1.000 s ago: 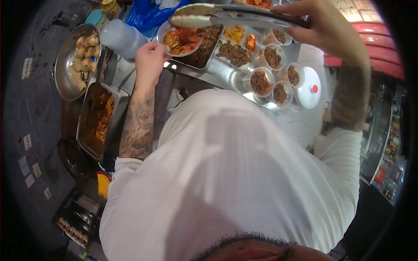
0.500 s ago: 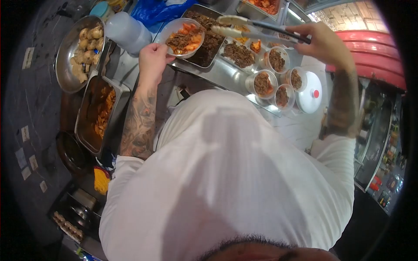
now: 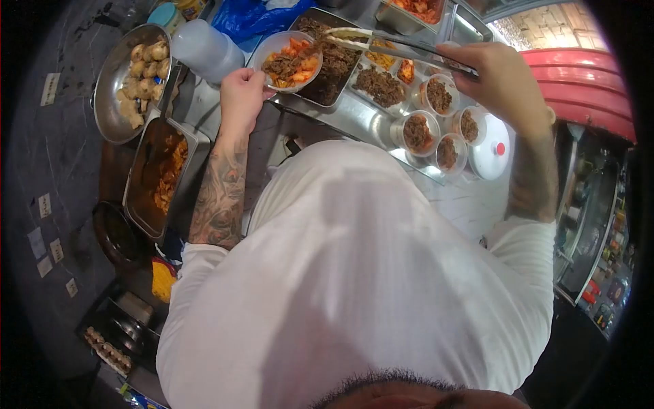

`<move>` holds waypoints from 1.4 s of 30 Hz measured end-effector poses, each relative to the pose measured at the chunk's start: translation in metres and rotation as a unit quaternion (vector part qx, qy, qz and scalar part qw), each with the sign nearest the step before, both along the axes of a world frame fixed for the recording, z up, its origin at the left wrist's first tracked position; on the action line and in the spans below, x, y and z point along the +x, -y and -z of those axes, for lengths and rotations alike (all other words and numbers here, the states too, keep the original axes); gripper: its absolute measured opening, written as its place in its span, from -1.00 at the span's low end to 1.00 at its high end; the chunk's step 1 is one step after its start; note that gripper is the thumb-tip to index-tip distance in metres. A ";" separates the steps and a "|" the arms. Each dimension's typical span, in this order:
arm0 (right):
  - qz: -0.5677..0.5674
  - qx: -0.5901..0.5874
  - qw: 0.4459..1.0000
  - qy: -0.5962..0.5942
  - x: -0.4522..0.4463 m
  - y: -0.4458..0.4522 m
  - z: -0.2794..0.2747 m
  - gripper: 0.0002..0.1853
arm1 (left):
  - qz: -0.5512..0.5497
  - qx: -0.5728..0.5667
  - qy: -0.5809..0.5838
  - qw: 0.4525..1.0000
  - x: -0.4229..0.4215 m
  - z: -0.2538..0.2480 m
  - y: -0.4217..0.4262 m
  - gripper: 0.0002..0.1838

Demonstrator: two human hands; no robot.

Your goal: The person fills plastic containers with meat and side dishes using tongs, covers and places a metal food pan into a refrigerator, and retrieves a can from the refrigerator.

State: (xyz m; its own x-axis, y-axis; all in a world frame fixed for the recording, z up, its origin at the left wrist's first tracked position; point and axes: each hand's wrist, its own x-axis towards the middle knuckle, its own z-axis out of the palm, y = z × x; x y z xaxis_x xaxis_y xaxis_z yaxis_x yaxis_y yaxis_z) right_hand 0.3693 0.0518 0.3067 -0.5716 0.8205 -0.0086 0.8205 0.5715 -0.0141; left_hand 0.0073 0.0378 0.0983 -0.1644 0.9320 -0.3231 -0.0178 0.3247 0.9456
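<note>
My left hand (image 3: 243, 94) pinches the near-left rim of a clear plastic bowl (image 3: 297, 86). Orange-red kimchi-like pieces (image 3: 304, 63) and dark shredded meat (image 3: 285, 67) fill this bowl, which sits over the edge of a metal tray of the same meat (image 3: 338, 68). In my right hand (image 3: 487, 78) are metal tongs (image 3: 402, 46) with dark handles, fingers wrapped round them. The tong tips are between the bowl's right rim and the tray, with some dark meat by them; whether they grip it I cannot tell.
Several filled plastic cups (image 3: 417, 132) stand on the right beside a white lid (image 3: 492, 153) with a red knob. On the left are a steel pan of round pale pieces (image 3: 146, 68), a deep tray of saucy food (image 3: 170, 177) and stacked translucent containers (image 3: 204, 48). A blue bag (image 3: 255, 20) lies behind.
The tongs have moved left toward the bowl and their jaws look closer together. My right hand has shifted slightly left and down. My left hand still holds the bowl in nearly the same place.
</note>
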 end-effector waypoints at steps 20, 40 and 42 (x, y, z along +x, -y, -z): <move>0.030 -0.047 0.998 0.040 0.002 -0.018 0.029 -0.66 | -0.077 0.020 0.043 0.996 -0.031 -0.008 0.007 -0.78; 0.100 -0.150 0.973 0.142 -0.051 -0.058 0.101 -0.66 | -0.113 0.006 0.058 0.992 -0.057 -0.021 0.036 -0.79; 0.057 -0.162 0.970 0.170 -0.043 -0.064 0.086 -0.57 | -0.115 0.002 0.053 0.992 -0.052 -0.026 0.038 -0.82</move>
State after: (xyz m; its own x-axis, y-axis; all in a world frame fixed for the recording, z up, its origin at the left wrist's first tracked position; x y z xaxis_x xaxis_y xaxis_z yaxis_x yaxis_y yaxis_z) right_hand 0.3263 0.1155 0.2209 -0.3953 0.8013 -0.4491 0.8670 0.4870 0.1058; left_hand -0.0452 -0.0003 0.1242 -0.3384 0.8749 -0.3465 -0.1905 0.2969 0.9357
